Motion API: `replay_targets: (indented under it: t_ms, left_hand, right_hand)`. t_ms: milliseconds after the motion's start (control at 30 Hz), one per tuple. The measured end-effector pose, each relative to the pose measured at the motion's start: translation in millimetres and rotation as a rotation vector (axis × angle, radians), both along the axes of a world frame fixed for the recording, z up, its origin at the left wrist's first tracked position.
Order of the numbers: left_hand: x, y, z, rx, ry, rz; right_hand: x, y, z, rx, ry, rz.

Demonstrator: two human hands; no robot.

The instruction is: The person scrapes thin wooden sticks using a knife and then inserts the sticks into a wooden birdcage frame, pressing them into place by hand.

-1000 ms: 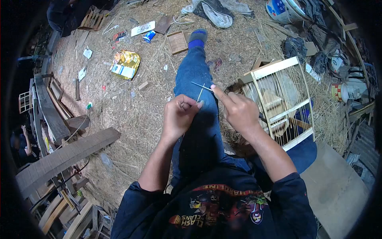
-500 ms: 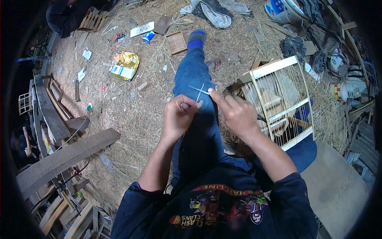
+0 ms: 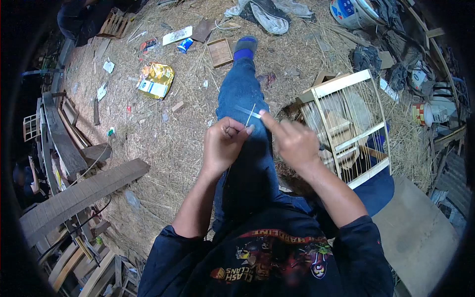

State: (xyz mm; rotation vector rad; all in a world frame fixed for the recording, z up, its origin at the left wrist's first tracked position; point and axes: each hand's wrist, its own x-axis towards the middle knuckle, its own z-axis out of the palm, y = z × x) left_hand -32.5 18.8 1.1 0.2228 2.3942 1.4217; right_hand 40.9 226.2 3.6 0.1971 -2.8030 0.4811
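Above my outstretched leg, my left hand pinches a thin pale stick between thumb and fingers, its tip pointing up and away from me. My right hand is closed around a knife, index finger stretched along it. The narrow blade lies across the stick just beyond my left fingertips and looks blurred toward its point. A bit of dark handle shows behind the right hand. Beside my right forearm, a wooden cage with thin bars rests tilted against my other leg; part of it is behind my hand.
Straw and shavings cover the ground. Around lie a gold packet, a small wooden tray and a blue cup. A long plank juts in from the left. A bucket stands at the upper right; a board lies lower right.
The knife and right hand have shifted very slightly, and the blade is more smeared by motion. The stick's tip has moved a touch to the right. The cage stays put.
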Motion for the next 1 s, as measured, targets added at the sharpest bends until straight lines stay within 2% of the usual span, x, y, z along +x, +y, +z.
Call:
replay_targets:
  t_ms: [233,300,433,500,600,700,833,933,1000]
  left_hand:
    - [0.5,1.2,6.0,0.016,-0.016,0.004]
    - [0.8,1.6,20.2,-0.081,0.029,-0.01]
    - [15.9,-10.9,35.9,-0.081,0.031,0.008]
    - [21.6,-17.0,39.0,-0.206,-0.078,0.023]
    - [25.5,-17.9,37.4,-0.271,-0.071,0.026]
    - [24.8,-15.5,39.8,-0.233,-0.098,0.038]
    - [26.2,-16.1,30.7,-0.219,-0.086,0.042]
    - [25.5,-18.6,25.5,-0.179,-0.029,0.02]
    - [24.3,-19.0,25.9,-0.16,-0.036,0.003]
  right_hand:
    - [4.4,-3.6,-0.5,-0.066,0.025,0.07]
    - [4.0,-5.4,-3.3,-0.02,0.002,0.052]
    - [4.0,-7.6,-5.9,-0.004,0.019,0.032]
    - [3.7,-7.7,-5.3,0.002,0.027,0.028]
    - [4.0,-8.8,-1.6,0.028,0.054,0.002]
    - [10.0,-12.2,-2.1,0.039,0.039,0.059]
    - [6.3,-4.5,-2.8,0.091,0.046,-0.023]
    - [16.5,-11.4,-5.2,0.103,0.062,0.083]
    - [13.3,-8.5,-0.7,0.098,0.066,0.066]
